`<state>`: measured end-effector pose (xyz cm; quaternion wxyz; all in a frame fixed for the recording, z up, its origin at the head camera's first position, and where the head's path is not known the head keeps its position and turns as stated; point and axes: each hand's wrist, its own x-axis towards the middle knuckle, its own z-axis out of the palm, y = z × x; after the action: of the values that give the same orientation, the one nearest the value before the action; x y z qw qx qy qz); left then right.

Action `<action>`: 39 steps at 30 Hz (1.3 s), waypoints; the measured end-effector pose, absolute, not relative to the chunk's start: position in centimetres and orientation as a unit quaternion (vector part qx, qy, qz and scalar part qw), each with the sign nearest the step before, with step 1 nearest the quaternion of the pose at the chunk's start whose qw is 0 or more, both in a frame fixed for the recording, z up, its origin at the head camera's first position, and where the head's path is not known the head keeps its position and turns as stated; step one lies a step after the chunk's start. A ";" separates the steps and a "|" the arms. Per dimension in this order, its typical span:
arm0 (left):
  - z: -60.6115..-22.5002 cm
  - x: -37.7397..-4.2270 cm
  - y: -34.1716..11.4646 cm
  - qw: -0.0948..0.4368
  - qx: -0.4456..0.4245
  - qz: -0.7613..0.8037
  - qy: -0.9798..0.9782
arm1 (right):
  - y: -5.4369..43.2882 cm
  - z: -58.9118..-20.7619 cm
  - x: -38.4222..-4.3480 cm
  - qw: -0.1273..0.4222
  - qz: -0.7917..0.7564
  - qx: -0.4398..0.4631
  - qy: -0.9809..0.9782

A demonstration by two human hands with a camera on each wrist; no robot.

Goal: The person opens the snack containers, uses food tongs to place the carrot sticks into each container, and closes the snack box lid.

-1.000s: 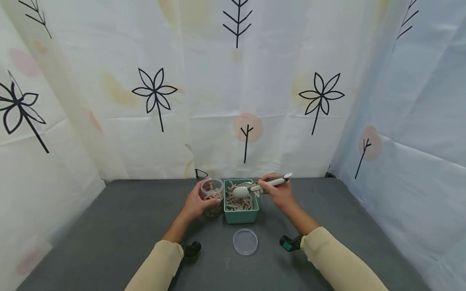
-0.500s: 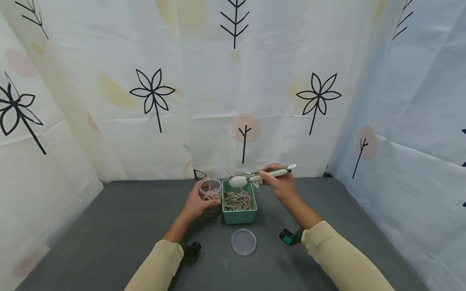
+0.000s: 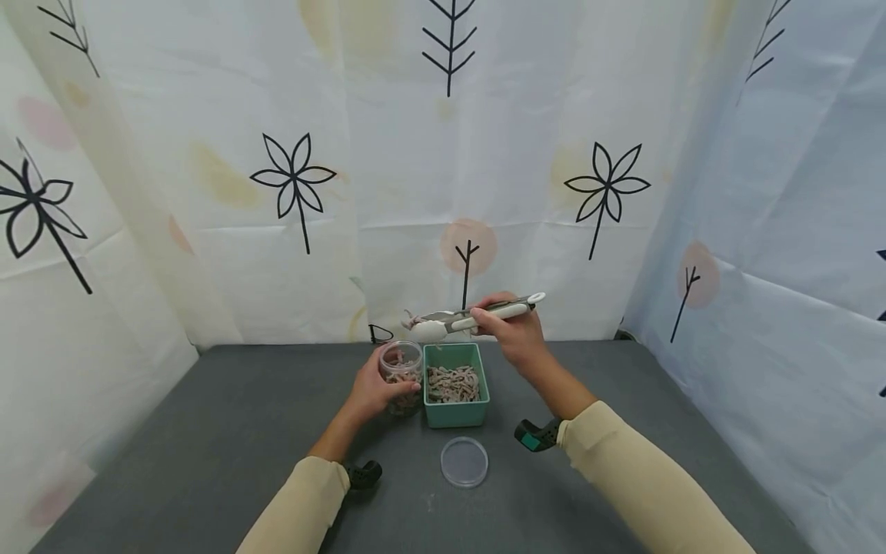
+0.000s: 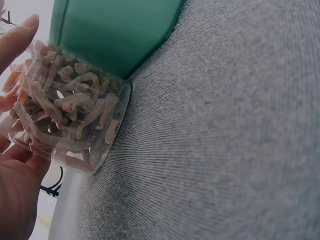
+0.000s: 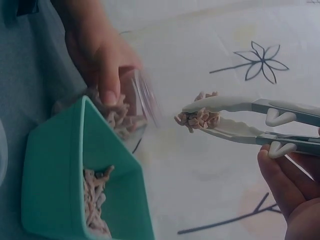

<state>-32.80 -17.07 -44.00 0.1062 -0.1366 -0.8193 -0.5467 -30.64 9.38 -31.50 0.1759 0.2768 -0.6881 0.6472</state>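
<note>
My left hand (image 3: 370, 388) grips a clear plastic jar (image 4: 75, 105) that stands upright on the table, partly filled with brownish, stick-like dried pieces. Touching or nearly touching the jar on its right is a green rectangular container (image 3: 457, 415) with more of these dried pieces (image 3: 453, 383) at its bottom. In my right hand (image 3: 512, 331) are white and grey tongs (image 5: 240, 107), raised above the container and the jar. Between the tongs' tips a clump of dried pieces (image 5: 200, 117) is pinched, a little to the upper right of the jar's mouth in the head view.
A clear round lid (image 3: 464, 462) lies flat on the grey table (image 3: 208, 446) in front of the green container. Behind the table hangs a white patterned curtain (image 3: 388, 192), which also encloses both sides.
The tongs came up out of the green container with a clump of dried pieces, then moved left toward the jar. My left hand and the jar have stayed in place.
</note>
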 end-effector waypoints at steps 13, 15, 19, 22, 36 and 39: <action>-43.9 -32.8 -16.8 0.098 -0.122 -0.550 -0.820 | 6.7 -30.5 -28.9 0.126 0.604 0.304 -0.726; -44.0 -32.9 -16.8 0.101 -0.122 -0.547 -0.822 | 6.6 -30.4 -28.5 0.124 0.597 0.310 -0.729; -44.1 -32.9 -16.8 0.105 -0.124 -0.544 -0.823 | 6.7 -31.5 -29.5 0.119 0.611 0.315 -0.717; -44.1 -33.0 -16.8 0.104 -0.123 -0.543 -0.824 | 6.9 -32.1 -30.1 0.129 0.619 0.313 -0.709; -43.8 -32.7 -17.0 0.107 -0.110 -0.528 -0.835 | 9.0 -30.1 -28.5 0.149 0.619 0.279 -0.719; -44.0 -32.7 -17.0 0.108 -0.112 -0.523 -0.838 | 9.4 -30.5 -28.9 0.148 0.619 0.275 -0.721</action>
<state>-32.69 -17.05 -44.00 0.1075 -0.1122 -0.8383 -0.5227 -28.92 9.45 -30.52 0.1481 0.2746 -0.7211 0.6186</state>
